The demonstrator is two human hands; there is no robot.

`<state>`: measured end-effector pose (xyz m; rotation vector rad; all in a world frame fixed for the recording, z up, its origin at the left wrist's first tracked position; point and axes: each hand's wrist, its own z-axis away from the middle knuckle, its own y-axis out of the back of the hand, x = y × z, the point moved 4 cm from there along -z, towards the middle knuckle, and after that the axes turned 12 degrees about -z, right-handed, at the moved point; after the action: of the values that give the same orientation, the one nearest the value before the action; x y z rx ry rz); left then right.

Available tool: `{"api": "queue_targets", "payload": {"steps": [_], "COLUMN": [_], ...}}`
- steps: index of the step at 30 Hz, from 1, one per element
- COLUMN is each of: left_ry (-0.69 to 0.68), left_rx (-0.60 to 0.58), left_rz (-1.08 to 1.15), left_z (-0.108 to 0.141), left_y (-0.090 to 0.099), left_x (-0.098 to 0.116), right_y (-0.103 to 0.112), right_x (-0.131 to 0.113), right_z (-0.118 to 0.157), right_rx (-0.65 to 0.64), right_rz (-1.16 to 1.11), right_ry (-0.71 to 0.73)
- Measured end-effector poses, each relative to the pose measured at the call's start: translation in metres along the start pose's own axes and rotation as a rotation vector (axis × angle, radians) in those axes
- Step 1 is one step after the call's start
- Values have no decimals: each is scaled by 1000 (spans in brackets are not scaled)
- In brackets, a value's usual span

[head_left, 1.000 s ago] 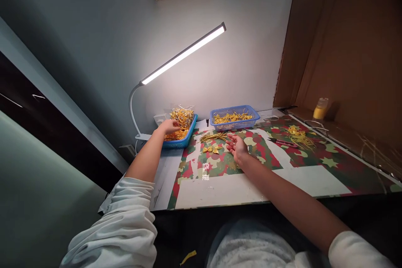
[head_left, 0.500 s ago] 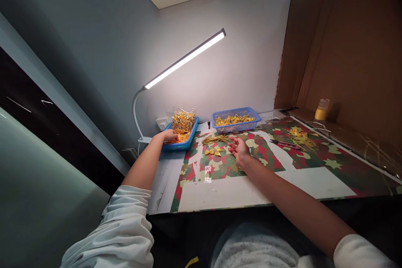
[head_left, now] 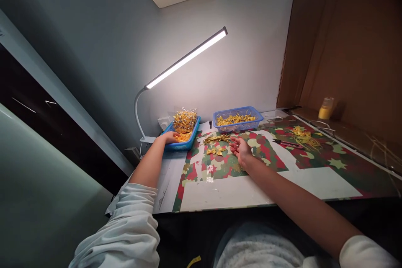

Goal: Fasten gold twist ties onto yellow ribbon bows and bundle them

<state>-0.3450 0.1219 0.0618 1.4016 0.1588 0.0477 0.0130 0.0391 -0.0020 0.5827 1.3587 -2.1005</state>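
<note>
My left hand (head_left: 170, 137) reaches into the blue basket (head_left: 190, 144) on the left; its fingertips are down among orange-yellow pieces (head_left: 184, 137) and cannot be made out. My right hand (head_left: 241, 150) hovers low over the camouflage-patterned table cover, palm turned up and fingers apart, holding nothing. Just left of its fingertips lies a bundle of thin gold stems (head_left: 216, 138). In front of that bundle sits a short row of small yellow bow-like pieces (head_left: 216, 151).
A purple-blue basket (head_left: 238, 127) full of yellow stemmed pieces stands at the back. A dark-tipped tool (head_left: 287, 144) and yellow strands (head_left: 306, 139) lie to the right. A lit lamp (head_left: 188, 58) leans overhead; cardboard (head_left: 345, 50) walls the right side.
My left hand has sunk a little deeper among the orange-yellow pieces. The right hand keeps its open pose near the gold stems. The whole view has shifted slightly.
</note>
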Motion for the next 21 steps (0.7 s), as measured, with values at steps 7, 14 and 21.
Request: {"api": "queue_targets", "payload": {"steps": [7,14,21], "left_ry": [57,64,75], "left_rx": [174,207,176], "left_rz": [107,257,236], "left_z": [0,8,9], "left_y": [15,38,34], "left_x": [-14,-32,-33], "right_y": [2,1,2], "right_x": [-1,-2,-1], "right_z": [-3,-3,-3], "right_rx": [17,27,17], "right_rz": [3,-19,-9], "right_ry": [24,28,25]}}
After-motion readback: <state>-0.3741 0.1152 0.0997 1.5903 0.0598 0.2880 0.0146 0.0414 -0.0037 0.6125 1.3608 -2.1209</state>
